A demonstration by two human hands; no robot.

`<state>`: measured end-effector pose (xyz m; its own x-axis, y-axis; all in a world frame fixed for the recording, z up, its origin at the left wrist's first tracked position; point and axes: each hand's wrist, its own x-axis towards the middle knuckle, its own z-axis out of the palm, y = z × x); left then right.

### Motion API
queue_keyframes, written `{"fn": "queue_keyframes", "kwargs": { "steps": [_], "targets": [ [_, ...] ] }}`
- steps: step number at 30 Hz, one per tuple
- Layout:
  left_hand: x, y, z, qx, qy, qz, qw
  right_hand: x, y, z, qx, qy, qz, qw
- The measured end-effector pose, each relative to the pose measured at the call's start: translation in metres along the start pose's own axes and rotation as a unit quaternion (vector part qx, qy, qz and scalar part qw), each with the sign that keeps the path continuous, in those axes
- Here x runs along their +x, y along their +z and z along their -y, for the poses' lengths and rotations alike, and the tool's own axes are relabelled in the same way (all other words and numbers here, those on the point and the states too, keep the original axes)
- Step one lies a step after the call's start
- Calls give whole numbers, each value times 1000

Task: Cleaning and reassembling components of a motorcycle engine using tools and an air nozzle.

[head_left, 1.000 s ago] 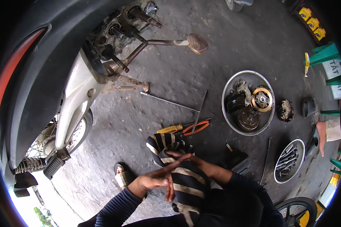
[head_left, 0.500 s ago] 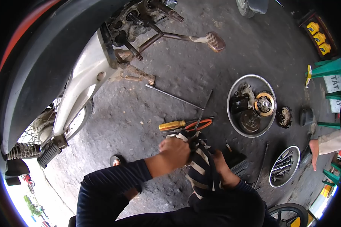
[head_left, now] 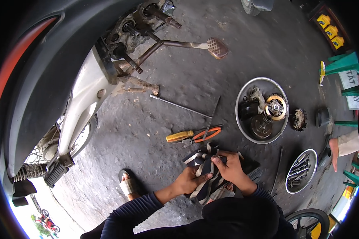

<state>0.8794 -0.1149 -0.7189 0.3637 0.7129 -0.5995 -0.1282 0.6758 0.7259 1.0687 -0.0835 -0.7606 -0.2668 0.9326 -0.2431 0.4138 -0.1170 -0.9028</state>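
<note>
A striped dark-and-cream cloth [head_left: 204,190] is bunched between my two hands, low in front of me. My left hand [head_left: 187,181] grips its left side, thumb lying across the folds. On the other side my right hand [head_left: 232,169] pinches the cloth with thumb bent over it. Whether anything is wrapped inside the cloth cannot be seen. Just beyond it on the ground lie a yellow-handled screwdriver [head_left: 179,136], orange-handled pliers [head_left: 207,134] and a metal T-shaped wrench [head_left: 183,106].
Engine parts fill a round metal basin [head_left: 238,125]; a toothed round part [head_left: 298,119] lies beside it. A smaller bowl of wrenches [head_left: 301,171] stands at right. A motorcycle [head_left: 79,95] with exposed engine and footpegs rises on the left. Another person's foot [head_left: 334,154] shows at right.
My right hand has come up from beside the cloth onto it, thumb now on top. My left hand has shifted lower and turned. The cloth is more bunched, uncovering the pliers.
</note>
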Motion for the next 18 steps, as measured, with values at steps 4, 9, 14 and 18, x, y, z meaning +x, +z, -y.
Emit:
{"fn": "queue_keyframes", "kwargs": {
  "steps": [4, 9, 14, 18],
  "targets": [
    [-1, -35, -40, 580, -157, 189, 777, -11, -16, 8, -193, 8, 193, 962],
    [-43, -70, -55, 690, 27, 122, 713, -4, -62, 7, -236, -16, 103, 966],
    [-48, 1, -116, 755, 139, 106, 632, -4, -4, 19, -52, -310, 30, 949],
    [-56, -24, -150, 773, 168, 51, 610, -10, 15, 1, 14, -220, 135, 966]
  ]
}}
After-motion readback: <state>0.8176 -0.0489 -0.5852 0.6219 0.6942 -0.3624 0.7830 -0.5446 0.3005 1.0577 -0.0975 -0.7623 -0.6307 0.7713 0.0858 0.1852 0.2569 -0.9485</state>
